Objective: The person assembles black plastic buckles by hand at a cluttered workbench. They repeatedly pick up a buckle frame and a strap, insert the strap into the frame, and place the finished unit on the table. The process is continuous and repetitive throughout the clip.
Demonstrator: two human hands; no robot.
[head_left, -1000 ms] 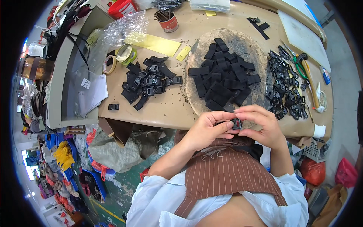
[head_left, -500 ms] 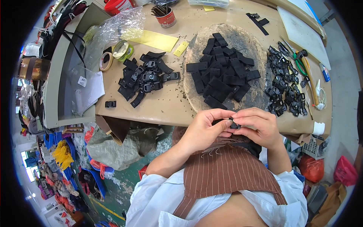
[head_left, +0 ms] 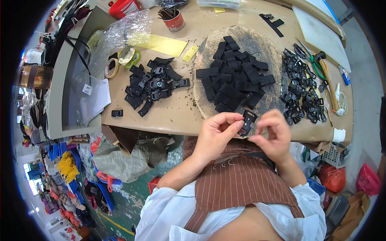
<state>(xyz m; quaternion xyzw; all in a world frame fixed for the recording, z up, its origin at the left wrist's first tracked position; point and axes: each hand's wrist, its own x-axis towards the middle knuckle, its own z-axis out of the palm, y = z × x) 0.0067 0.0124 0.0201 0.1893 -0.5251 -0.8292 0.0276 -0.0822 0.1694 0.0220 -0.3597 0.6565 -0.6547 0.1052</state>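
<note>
Just over the table's near edge, my left hand [head_left: 222,130] pinches a black plastic buckle [head_left: 248,120] between thumb and fingers. The buckle stands tilted, its slotted end pointing away from me. Close on its right is my right hand [head_left: 275,134], slightly blurred, fingers curled but apart from the thumb, with nothing visible in it. Beyond my hands, a heap of black webbing pieces [head_left: 237,76] covers a round, worn wooden board [head_left: 265,42]. Left of it lie webbing pieces with buckles attached [head_left: 157,83], and a single small buckle [head_left: 117,113].
Many loose black buckles [head_left: 299,86] lie at the right, beside a hammer [head_left: 326,80] and green-handled pliers [head_left: 317,68]. A tape roll [head_left: 111,68], a green tin [head_left: 129,56], a red can of rods [head_left: 173,21] and yellow strips [head_left: 165,45] are toward the far left.
My right hand has let go of the buckle and moved slightly right. In my left hand the buckle now shows plainly, tilted up, where fingers mostly covered it before.
</note>
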